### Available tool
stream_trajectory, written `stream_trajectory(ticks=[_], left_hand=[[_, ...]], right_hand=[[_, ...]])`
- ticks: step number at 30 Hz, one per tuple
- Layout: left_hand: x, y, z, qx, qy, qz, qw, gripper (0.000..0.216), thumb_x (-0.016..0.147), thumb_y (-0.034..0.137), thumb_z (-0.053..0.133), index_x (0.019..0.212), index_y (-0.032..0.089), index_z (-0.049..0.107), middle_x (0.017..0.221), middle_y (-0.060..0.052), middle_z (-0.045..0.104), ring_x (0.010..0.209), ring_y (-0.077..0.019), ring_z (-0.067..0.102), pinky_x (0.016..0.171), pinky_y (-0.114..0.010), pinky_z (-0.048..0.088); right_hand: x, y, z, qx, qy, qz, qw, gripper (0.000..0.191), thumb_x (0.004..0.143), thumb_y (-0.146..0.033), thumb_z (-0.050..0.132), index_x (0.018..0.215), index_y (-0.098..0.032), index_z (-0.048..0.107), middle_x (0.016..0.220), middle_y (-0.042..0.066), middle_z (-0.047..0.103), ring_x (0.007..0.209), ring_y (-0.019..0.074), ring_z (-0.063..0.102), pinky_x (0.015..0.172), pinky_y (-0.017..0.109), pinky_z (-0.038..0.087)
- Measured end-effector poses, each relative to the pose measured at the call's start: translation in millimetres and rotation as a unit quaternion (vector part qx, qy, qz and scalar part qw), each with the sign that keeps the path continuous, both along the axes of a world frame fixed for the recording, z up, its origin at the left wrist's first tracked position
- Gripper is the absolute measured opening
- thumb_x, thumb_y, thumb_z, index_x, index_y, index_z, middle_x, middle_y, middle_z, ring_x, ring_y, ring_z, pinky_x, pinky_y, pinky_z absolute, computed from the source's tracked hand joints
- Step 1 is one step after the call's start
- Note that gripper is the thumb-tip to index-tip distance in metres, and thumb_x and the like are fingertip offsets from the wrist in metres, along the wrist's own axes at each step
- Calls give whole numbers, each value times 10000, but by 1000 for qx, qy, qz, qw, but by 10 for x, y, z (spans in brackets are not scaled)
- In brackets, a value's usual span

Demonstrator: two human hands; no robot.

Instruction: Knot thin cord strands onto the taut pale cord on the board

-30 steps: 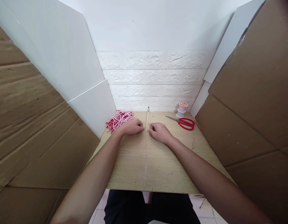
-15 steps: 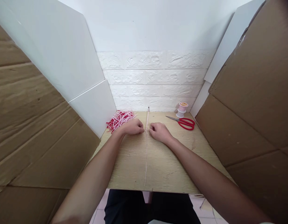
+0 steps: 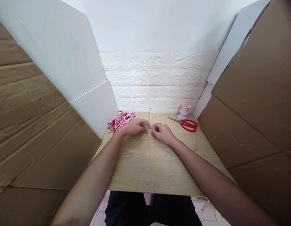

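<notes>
A pale cord (image 3: 148, 160) runs down the middle of the table from a small nail (image 3: 150, 109) at the wall; its upper stretch looks thicker, like braiding. My left hand (image 3: 136, 126) is just left of the cord, index finger stretched out to it and the fingers apart. A thin loose thread (image 3: 145, 135) curves out below those fingertips. Right of the cord, my right hand (image 3: 163, 132) is closed, thumb and index finger pinched on thin thread close to the cord. The exact crossing of the threads is too small to make out.
Red and white cords (image 3: 121, 121) lie in a pile at the back left. Red-handled scissors (image 3: 188, 125) rest at the back right, in front of stacked thread spools (image 3: 184, 110). Cardboard panels (image 3: 249, 94) flank the wooden table (image 3: 173, 175).
My left hand has opened from a pinch, its index finger now reaching right to the cord. A thread end hangs loose beneath it. My right hand stays pinched, almost unmoved.
</notes>
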State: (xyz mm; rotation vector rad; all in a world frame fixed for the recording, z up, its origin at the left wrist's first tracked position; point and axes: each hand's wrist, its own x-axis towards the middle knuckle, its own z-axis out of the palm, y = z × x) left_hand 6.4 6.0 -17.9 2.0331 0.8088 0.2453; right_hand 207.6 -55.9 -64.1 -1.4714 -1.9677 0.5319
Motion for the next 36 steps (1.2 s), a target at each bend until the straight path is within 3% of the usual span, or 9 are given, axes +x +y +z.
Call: stream_trajectory(ticks=[3, 9, 23, 36], left_hand=[[-1, -27, 22, 2, 9, -26, 1000, 349, 767, 264, 592, 1070, 134, 708, 914, -53, 702, 810, -134, 619, 715, -212, 441], [-23, -34, 34, 33, 45, -16, 998, 308, 755, 326, 689, 981, 130, 763, 845, -45, 713, 725, -123, 603, 646, -202, 421], [0, -58, 33, 69, 64, 1, 996, 187, 733, 306, 675, 827, 151, 723, 743, -1, 670, 638, -91, 560, 558, -182, 385], [39, -83, 14, 10, 38, 60, 997, 151, 646, 257, 667, 737, 137, 658, 682, 10, 634, 614, -98, 528, 533, -194, 359]], right_hand=[[4, -5, 6, -2, -2, 1, 1000, 152, 821, -256, 524, 699, -173, 556, 672, -8, 594, 624, 113, 486, 580, 234, 280], [5, 7, -5, -1, 8, -1, 1000, 135, 807, -227, 523, 697, -167, 575, 685, 0, 612, 633, 113, 499, 582, 233, 290], [22, 23, -57, -4, 64, 8, 998, 124, 790, -228, 551, 698, -163, 602, 668, -8, 614, 626, 114, 526, 582, 230, 328], [12, 7, -34, -3, 115, 78, 990, 125, 757, -177, 560, 767, -160, 683, 751, 20, 653, 694, 133, 553, 629, 242, 382]])
